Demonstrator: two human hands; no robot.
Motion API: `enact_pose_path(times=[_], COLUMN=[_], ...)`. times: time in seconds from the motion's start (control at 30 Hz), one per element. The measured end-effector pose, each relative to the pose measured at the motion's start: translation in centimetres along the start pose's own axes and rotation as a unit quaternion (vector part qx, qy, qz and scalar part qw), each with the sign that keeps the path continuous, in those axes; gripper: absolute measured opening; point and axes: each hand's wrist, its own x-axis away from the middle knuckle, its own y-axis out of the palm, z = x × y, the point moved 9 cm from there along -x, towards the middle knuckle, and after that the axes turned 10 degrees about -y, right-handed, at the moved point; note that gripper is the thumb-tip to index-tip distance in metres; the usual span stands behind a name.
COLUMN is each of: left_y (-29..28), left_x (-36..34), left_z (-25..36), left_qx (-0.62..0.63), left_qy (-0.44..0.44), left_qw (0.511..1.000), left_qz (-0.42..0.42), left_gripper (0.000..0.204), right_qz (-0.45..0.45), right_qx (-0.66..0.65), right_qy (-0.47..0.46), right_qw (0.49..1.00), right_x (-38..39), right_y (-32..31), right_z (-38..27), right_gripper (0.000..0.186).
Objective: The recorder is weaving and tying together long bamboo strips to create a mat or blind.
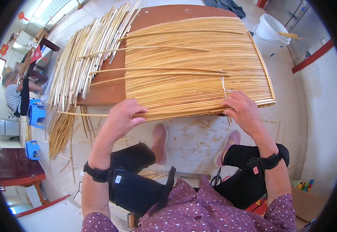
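A woven mat of straw-coloured stalks point(191, 58) lies on the brown table, its near edge at the front. My left hand point(122, 116) is closed, thumb and fingers pinching a long stalk point(81, 114) whose end sticks out to the left past the mat. At the right part of the same edge, my right hand point(242, 109) is closed on the stalks, its fingertips partly hidden. Just above it a white string point(223, 83) lies loose on the mat. Several single stalks point(160, 74) rest across the mat's surface.
A thick spread of loose stalks point(87, 54) covers the table's left side, and another bundle point(62, 133) hangs toward the floor. White buckets point(269, 33) stand at the far right. Scissors point(216, 179) lie between my legs. Another person point(15, 92) sits at the far left near blue stools point(36, 113).
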Motion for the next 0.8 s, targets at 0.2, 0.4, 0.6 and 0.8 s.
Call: enact_pose_path(times=[0.2, 0.4, 0.6, 0.8], left_y=[-0.9, -2.6, -2.8, -2.9], left_x=[0.5, 1.6, 2.5, 2.8], left_z=[-1.0, -2.3, -4.0, -4.3], left_qx=[-0.006, -0.021, -0.001, 0.001], left_qy=[-0.020, -0.040, -0.057, -0.065], left_qw=[1.000, 0.999, 0.998, 0.998], left_qz=[0.000, 0.009, 0.010, 0.017], left_gripper=[0.030, 0.032, 0.019, 0.013], right_qz=[0.002, 0.004, 0.014, 0.015], right_qx=[0.008, 0.004, 0.000, -0.004], right_qy=[-0.017, -0.017, -0.007, -0.012], right_qw=[1.000, 1.000, 1.000, 1.000], right_x=[0.0, -0.1, 0.0, -0.2], right_y=[-0.2, -0.2, 0.0, 0.0], right_z=[-0.5, -0.7, -0.2, -0.5], right_gripper=[0.025, 0.026, 0.027, 0.025])
